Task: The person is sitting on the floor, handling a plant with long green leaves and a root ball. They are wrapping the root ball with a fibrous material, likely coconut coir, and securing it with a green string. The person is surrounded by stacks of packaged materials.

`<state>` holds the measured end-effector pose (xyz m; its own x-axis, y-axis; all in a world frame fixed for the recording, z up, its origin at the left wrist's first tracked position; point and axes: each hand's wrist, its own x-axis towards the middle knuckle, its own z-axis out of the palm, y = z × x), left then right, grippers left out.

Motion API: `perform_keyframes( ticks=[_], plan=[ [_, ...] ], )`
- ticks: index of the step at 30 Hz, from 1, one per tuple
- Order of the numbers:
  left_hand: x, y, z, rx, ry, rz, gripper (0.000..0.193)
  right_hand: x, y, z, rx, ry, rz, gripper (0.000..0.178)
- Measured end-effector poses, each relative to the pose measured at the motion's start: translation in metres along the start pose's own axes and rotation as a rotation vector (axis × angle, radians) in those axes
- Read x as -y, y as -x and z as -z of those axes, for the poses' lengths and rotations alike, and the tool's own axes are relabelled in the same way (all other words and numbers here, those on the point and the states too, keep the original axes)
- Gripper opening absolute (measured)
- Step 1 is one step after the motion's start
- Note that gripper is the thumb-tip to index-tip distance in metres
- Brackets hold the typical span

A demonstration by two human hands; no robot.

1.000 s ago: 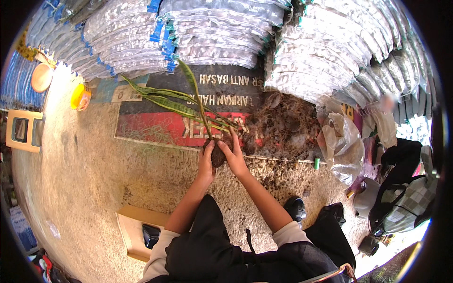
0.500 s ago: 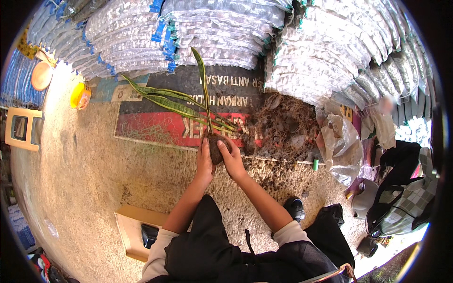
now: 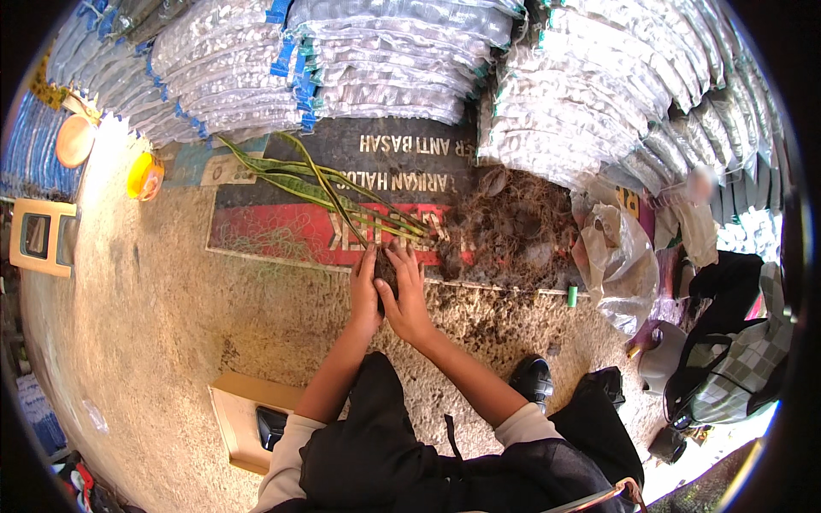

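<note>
Between my cupped palms is a dark brown root ball (image 3: 386, 268) with a tall snake plant leaf (image 3: 323, 182) rising from it, tilted to the left. My left hand (image 3: 364, 292) presses its left side, fingers pointing away from me. Wrapped over the right side and top is my right hand (image 3: 407, 295), thumb across the near face. Much of the ball is hidden by the fingers. Other loose snake plant leaves (image 3: 295, 184) lie just beyond on a black and red printed banner sheet (image 3: 244, 227). Right of them spreads a heap of brown fibre and soil (image 3: 517, 227).
Stacked clear sacks (image 3: 385, 68) line the far side. To the right are a crumpled plastic bag (image 3: 620, 269), a small green cylinder (image 3: 572, 297) and a checked bag (image 3: 740, 380). A cardboard box (image 3: 235, 427) sits near left; a yellow tub (image 3: 145, 177) stands farther left.
The leaf on the root ball has swung from nearly upright to leaning left. My right hand has shifted left and closed further around the ball, while the loose leaves have stayed put.
</note>
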<state>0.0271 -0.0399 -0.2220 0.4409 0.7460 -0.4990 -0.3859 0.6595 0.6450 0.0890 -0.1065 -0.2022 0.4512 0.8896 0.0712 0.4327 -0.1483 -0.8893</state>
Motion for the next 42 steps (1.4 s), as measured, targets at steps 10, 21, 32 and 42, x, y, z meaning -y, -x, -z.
perform_keyframes(
  ticks=[10, 21, 32, 42],
  plan=[
    [-0.001, 0.0, 0.006, -0.027, 0.084, 0.013, 0.021, 0.0, -0.001, -0.003, 0.01, -0.038, 0.057, 0.065],
    [-0.004, -0.004, 0.012, -0.101, 0.198, 0.187, 0.015, -0.002, -0.008, 0.004, -0.07, 0.055, 0.129, 0.065],
    [-0.003, 0.001, 0.007, -0.001, 0.187, 0.23, 0.02, 0.007, -0.039, 0.014, -0.219, -0.168, 0.219, 0.047],
    [0.008, -0.008, 0.018, 0.078, 0.388, 0.231, 0.024, 0.005, -0.043, 0.001, -0.025, -0.281, 0.189, 0.045]
  ],
)
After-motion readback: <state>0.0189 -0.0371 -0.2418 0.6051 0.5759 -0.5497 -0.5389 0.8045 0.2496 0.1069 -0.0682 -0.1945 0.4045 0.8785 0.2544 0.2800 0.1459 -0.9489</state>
